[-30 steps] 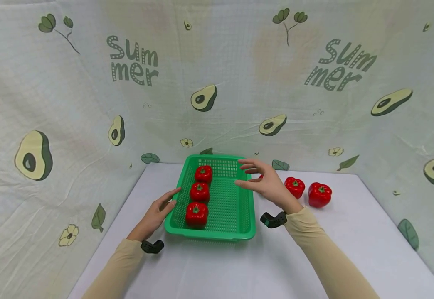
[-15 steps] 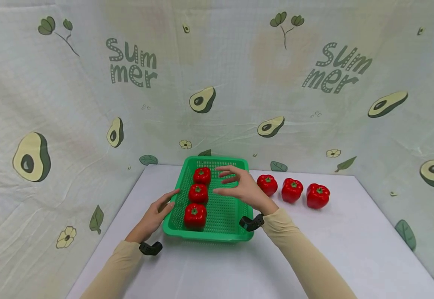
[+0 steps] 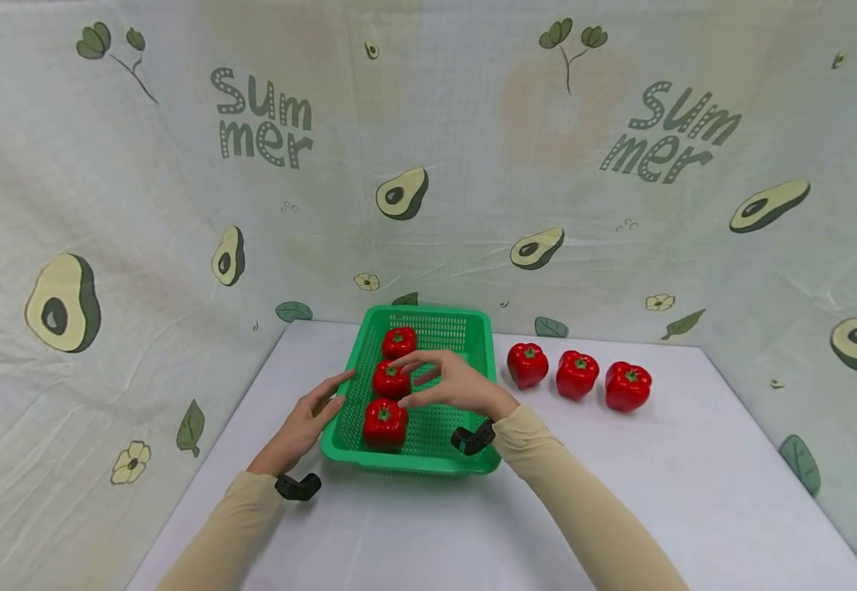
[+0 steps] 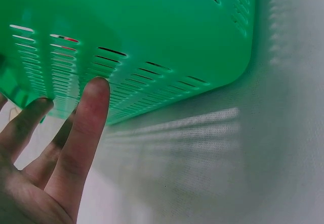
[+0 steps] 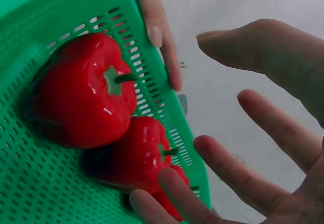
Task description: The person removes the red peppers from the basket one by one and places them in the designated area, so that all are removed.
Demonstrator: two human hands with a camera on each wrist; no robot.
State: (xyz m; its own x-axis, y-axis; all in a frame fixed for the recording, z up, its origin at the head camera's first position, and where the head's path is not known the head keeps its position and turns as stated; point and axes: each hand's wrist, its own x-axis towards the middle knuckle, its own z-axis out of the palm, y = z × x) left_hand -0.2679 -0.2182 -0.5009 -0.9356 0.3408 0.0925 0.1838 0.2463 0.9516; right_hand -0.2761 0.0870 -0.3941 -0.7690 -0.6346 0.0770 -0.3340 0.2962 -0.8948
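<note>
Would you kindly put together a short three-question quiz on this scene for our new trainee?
1. How many glossy red bell peppers are in the green perforated plastic basket?
2. True or false: The person's bare left hand is holding a pepper.
3. Where are the remaining peppers? (A) Behind the basket; (B) on the white table, right of the basket; (C) in front of the basket.

Key:
1. Three.
2. False; it is at the basket's left side.
3. B.
</note>
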